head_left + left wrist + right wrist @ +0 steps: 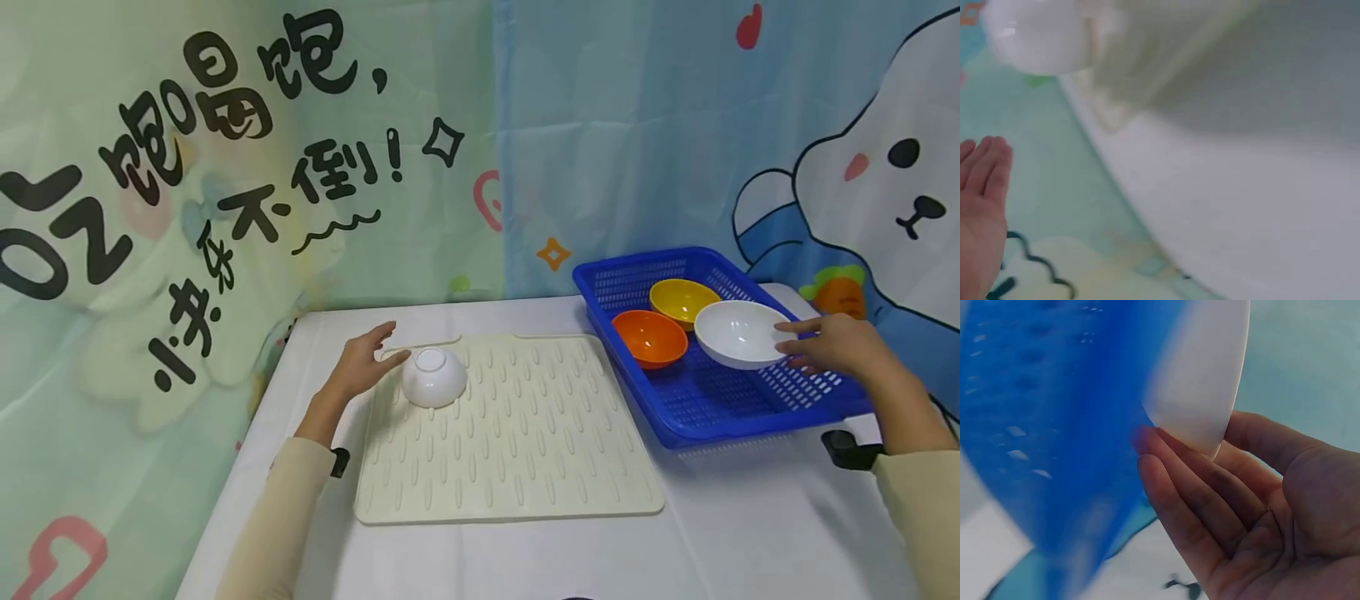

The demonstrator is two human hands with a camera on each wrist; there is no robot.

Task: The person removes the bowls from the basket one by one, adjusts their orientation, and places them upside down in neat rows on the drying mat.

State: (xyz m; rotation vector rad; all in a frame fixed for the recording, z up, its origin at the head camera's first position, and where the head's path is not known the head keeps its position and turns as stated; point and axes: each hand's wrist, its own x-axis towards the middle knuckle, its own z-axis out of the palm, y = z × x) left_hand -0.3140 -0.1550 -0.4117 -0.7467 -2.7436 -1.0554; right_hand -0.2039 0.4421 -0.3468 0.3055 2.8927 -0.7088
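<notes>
My right hand (832,343) pinches the rim of a wide white bowl (738,333) at its right side. In the right wrist view the thumb lies on one face of the white bowl (1200,381) and the fingers on the other. That bowl is in a blue basket (675,429), beside an orange bowl (649,337) and a yellow bowl (684,302). My left hand (362,363) holds nothing, its fingers extended, thumb tip close to a small white bowl (433,379). This small bowl stands upside down on a cream ridged mat (517,450), near its far left corner.
A white-covered table (480,562) carries the mat and the basket, which stands at the right, close by the mat's edge. Behind the table hangs a printed curtain (600,150) with lettering and a cartoon animal.
</notes>
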